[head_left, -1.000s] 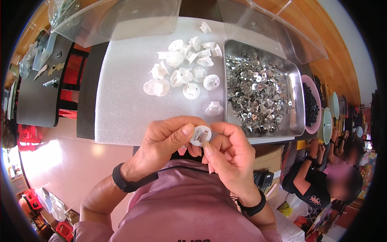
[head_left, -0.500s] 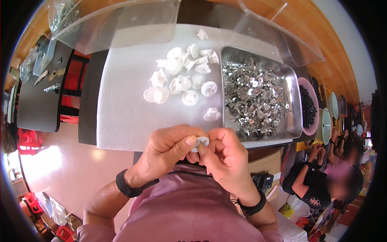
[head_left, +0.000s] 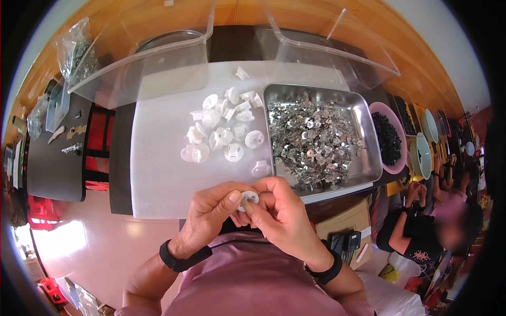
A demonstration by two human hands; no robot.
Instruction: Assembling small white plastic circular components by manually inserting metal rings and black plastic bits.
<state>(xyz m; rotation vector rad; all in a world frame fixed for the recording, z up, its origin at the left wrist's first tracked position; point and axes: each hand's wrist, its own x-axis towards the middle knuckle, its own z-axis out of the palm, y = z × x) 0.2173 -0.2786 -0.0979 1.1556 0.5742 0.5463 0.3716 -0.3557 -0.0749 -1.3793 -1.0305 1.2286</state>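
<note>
Left hand (head_left: 209,208) + right hand (head_left: 280,215) both pinch 1 white disc (head_left: 250,197), off near-left corner of metal tray (head_left: 370,158). Loose white fittings (head_left: 224,136) left of tray; small metal pieces (head_left: 311,139) inside.

Open mat (head_left: 158,179) leftward, white parts (head_left: 224,136) midway, tray (head_left: 363,164) right

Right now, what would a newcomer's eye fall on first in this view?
Probably the shiny rectangular metal tray holding many small silvery pieces, right of centre. To its left, round white plastic parts lie scattered on a white foam-like sheet. Below, near the chest, the left hand and right hand hold another white disc-shaped part.
</note>
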